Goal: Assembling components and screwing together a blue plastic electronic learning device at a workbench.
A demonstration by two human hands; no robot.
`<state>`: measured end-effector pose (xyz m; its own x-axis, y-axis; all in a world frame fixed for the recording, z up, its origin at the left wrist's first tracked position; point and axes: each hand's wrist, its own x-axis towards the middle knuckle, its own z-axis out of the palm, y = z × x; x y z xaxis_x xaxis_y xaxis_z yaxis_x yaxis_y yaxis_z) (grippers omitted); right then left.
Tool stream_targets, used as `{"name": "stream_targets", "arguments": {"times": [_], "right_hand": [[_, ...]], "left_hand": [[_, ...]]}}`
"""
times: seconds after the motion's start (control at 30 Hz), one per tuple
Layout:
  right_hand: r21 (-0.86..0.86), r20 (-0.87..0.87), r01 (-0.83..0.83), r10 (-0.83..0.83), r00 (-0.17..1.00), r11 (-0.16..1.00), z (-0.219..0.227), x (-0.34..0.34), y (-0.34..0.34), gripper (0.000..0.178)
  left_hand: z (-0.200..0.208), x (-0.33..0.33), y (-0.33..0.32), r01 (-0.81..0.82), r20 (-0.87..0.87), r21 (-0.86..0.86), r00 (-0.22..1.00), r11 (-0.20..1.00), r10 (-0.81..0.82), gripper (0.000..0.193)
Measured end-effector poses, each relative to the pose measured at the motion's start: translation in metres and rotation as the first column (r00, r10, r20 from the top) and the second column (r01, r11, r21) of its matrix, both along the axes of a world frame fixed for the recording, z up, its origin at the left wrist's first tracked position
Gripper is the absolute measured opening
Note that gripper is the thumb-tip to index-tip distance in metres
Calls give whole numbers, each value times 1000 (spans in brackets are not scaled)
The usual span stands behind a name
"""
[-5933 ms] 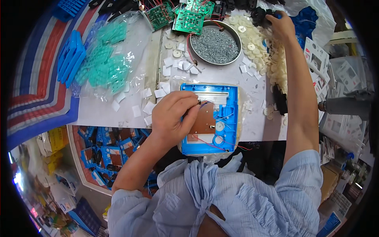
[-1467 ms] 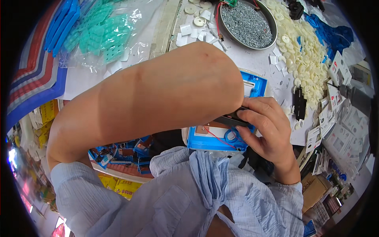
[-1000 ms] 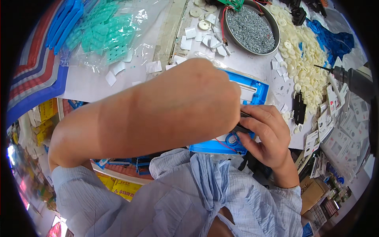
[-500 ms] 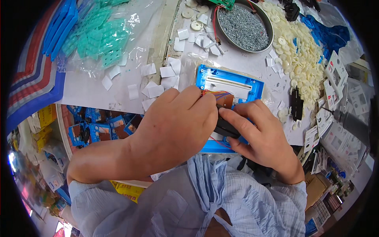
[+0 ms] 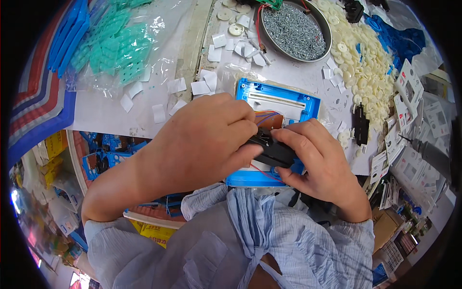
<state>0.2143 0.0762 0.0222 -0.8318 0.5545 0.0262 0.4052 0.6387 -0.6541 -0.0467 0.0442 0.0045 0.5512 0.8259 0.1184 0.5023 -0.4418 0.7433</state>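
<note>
1. the right hand point(image 5: 315, 161) pinches a black plastic part point(image 5: 279, 154) between thumb and fingers.
2. the left hand point(image 5: 207, 132) meets the part's left end; its grip is hard to tell.
3. beneath both hands lies a blue casing point(image 5: 252, 180) with a brown board point(image 5: 270, 121).
4. beyond it, a round metal pan point(image 5: 330, 41) holds small silvery screws point(image 5: 293, 33), beside heaped cream discs point(image 5: 353, 65).
5. green perforated pieces point(image 5: 113, 53) lie at far left.
</note>
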Motion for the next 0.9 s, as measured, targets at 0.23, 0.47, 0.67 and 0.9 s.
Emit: {"name": "stream_targets", "arguments": {"times": [0.23, 0.47, 0.67, 0.9], "right_hand": [[-9, -6, -3, 3, 1000, 1000, 1, 1, 1, 59], [-32, -5, -6, 6, 1000, 999, 0, 2, 3, 59], [-28, -20, -15, 14, 1000, 1000, 1, 2, 4, 61], [-41, -10, -9, 9, 1000, 999, 1, 3, 3, 60]], "left_hand": [[2, 2, 17, 15, 25, -84, 1000, 996, -13, 7], [-4, 0, 32, 46, 57, -87, 998, 995, -41, 7], [-8, 0, 33, 27, 68, 4, 997, 1000, -27, 10], [-12, 0, 33, 42, 120, 39, 992, 998, -46, 13]]}}
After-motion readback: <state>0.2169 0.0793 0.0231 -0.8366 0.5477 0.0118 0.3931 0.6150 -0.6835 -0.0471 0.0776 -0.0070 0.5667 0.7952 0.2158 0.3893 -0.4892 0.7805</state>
